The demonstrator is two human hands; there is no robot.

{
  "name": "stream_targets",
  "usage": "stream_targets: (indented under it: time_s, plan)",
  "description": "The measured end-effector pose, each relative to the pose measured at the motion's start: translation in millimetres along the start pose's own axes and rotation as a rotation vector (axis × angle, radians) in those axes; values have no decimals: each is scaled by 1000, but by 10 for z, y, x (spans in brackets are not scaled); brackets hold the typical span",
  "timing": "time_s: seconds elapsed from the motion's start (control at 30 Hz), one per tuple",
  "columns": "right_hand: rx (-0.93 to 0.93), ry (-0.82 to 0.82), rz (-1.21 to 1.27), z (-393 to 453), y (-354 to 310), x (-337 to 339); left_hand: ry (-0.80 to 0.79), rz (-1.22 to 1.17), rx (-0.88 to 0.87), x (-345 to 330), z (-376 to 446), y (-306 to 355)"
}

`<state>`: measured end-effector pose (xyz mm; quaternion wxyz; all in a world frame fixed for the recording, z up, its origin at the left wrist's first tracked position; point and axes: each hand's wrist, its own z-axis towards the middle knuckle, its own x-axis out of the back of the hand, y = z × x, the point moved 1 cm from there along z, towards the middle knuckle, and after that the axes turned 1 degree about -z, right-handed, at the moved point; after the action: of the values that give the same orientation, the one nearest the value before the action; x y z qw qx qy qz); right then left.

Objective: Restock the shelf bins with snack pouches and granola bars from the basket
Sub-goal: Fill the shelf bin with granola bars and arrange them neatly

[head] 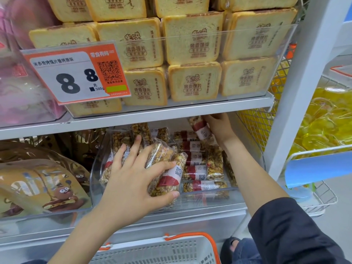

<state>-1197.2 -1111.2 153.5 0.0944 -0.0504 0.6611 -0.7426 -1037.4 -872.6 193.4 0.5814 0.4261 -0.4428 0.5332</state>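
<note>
A clear plastic shelf bin [205, 200] on the lower shelf holds several granola bars [196, 168] with red and white labels. My left hand [133, 185] grips a bundle of granola bars [167, 174] at the bin's front left, fingers spread over more bars behind. Deep at the bin's back right, just under the upper shelf, my right hand [219, 126] holds one granola bar [199, 127] tilted upright. The white basket [162, 250] with orange handles stands below at the bottom edge; its inside is not visible.
The upper shelf [171, 113] carries a clear bin of toast-shaped packs [192, 80] and an orange price tag [76, 73]. Brown snack pouches [38, 180] fill the bin to the left. A white upright [297, 92] and wire baskets of yellow packs [323, 121] stand right.
</note>
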Motion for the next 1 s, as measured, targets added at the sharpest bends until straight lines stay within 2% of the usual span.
stream_targets:
  time_s: [0.1, 0.23, 0.33, 0.57, 0.73, 0.8, 0.9, 1.0]
  plan:
    - [112, -158, -488, -14, 57, -96, -1, -5, 1, -2, 1, -4]
    - [49, -334, -624, -23, 118, -40, 1, -15, 4, -5, 2, -3]
    - [1, -446, -847, -55, 181, -11, 6, -10, 3, -8, 1, -4]
    - [146, -267, -860, 9, 161, -26, -1, -5, 11, -9, 4, -2]
    - [423, -34, -975, 23, 34, -78, -1, -1, 11, -14, -5, -6]
    - [462, -71, -1078, 20, 45, -71, 4, -1, 12, -15, -4, -7]
    - [398, -286, -1183, 36, 178, -83, 7, 4, 4, -17, 1, -4]
    - [260, -342, -1032, 57, 229, -98, 16, 8, 3, -23, 1, -5]
